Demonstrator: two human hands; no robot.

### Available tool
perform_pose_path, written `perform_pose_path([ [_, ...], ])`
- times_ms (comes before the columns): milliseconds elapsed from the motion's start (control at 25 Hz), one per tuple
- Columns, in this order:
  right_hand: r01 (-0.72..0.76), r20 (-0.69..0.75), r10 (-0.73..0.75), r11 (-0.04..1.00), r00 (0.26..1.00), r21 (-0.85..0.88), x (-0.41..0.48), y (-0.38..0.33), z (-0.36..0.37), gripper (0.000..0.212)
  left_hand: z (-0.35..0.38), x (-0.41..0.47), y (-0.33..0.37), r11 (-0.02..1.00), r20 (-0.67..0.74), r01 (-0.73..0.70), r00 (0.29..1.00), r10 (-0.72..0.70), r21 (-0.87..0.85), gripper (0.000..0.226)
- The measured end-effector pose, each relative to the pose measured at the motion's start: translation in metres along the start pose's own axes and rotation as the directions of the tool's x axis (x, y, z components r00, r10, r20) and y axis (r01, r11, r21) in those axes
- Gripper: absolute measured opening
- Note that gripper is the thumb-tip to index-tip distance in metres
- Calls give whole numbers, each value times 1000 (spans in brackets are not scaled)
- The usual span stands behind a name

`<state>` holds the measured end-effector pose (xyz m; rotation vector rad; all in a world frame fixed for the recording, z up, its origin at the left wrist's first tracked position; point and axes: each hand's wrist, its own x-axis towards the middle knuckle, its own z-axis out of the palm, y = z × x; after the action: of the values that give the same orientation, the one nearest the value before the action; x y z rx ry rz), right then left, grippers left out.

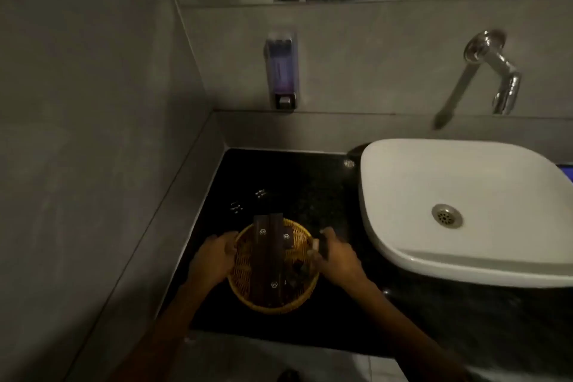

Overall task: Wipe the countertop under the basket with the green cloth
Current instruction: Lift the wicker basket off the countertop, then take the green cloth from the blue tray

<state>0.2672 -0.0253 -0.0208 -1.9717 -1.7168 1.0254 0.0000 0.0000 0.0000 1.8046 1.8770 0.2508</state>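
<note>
1. The basket (274,267) sits on the countertop (297,183), clamped between both hands: the left hand (214,257) on its left rim, the right hand (336,253) on its right rim.
2. Left fingers (231,246) curl over the rim, thumb side inward, pressed together against the weave. A two-sided grip of this kind suits lifting or sliding the basket level, so its load does not tip.
3. Right fingers (325,236) are closed near the rim around a small dark and pale item. Whether that item is part of the basket load cannot be determined.
4. Inside the basket, between the two sets of fingers, lie two dark flat packs (268,257) running front to back. Their far ends project past the rim beyond the fingertips. Smaller dark items lie just inside the right fingers.
5. The green cloth is not identifiable in this dim view; its position cannot be stated.
6. The surface to be wiped lies directly under the basket, below both palms. It is covered, so the wipe is judged not yet possible.
7. Beyond the right fingers stands the sink (465,205), close to the basket. Free countertop lies beyond the fingertips, toward the wall; judged the likeliest place to relocate the basket.
8. Risk, as judged: the projecting packs may slide out if the basket tilts away.
</note>
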Motion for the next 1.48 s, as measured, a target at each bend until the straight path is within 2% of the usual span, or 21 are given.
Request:
perform_pose_path([
  [80, -60, 2, 60, 988, 998, 141, 4, -5, 9, 46, 3, 3, -8, 992, 19, 26, 1000, -24, -124, 33],
  [160, -101, -72, 121, 966, 990, 238, 0, -4, 6, 38, 5, -1, -8, 983, -3, 22, 1000, -23, -182, 34],
  [320, -164, -213, 261, 907, 942, 388, -31, 22, -19, 34, 17, -19, 14, 958, 55, -27, 998, 44, -285, 49],
  [480, -202, -281, 338, 885, 898, 419, -79, 56, -40, 32, 49, -43, 43, 952, 74, -74, 992, 100, -296, 54],
  [600, -239, -331, 378, 889, 865, 391, -102, 82, -49, 22, 79, -56, 64, 945, 73, -121, 986, 150, -302, 53],
  [680, -276, -321, 400, 888, 858, 368, -108, 94, -52, 17, 94, -62, 74, 952, 122, -107, 982, 147, -288, 53],
  [760, -257, -304, 361, 908, 882, 331, -112, 100, -57, 18, 99, -65, 81, 971, 148, -93, 981, 127, -219, 52],
  [880, -197, -306, 285, 937, 908, 288, -117, 114, -83, 21, 92, -60, 101, 979, -29, -193, 980, 195, 69, 44],
  [960, -202, -346, 298, 936, 890, 288, -127, 138, -118, 20, 92, -59, 143, 951, -139, -302, 941, 308, 62, 38],
  [1040, -244, -410, 347, 927, 843, 284, -141, 174, -162, 19, 107, -64, 207, 910, -131, -413, 905, 405, -43, 32],
  [1120, -313, -486, 420, 905, 767, 287, -156, 220, -212, 20, 134, -72, 278, 848, -80, -503, 864, 497, -165, 28],
  [1240, -424, -592, 509, 858, 624, 291, -178, 309, -287, 18, 185, -85, 382, 674, -69, -709, 698, 713, -207, 24],
  [1320, -521, -617, 565, 807, 548, 276, -189, 370, -331, 18, 224, -95, 448, 562, -60, -789, 591, 804, -248, 23],
  [1400, -597, -590, 598, 769, 542, 230, -189, 419, -365, 23, 266, -109, 503, 475, -31, -838, 500, 865, -267, 21],
  [1480, -645, -500, 623, 748, 601, 157, -177, 451, -379, 33, 309, -118, 539, 418, 120, -878, 401, 908, -233, 23],
])
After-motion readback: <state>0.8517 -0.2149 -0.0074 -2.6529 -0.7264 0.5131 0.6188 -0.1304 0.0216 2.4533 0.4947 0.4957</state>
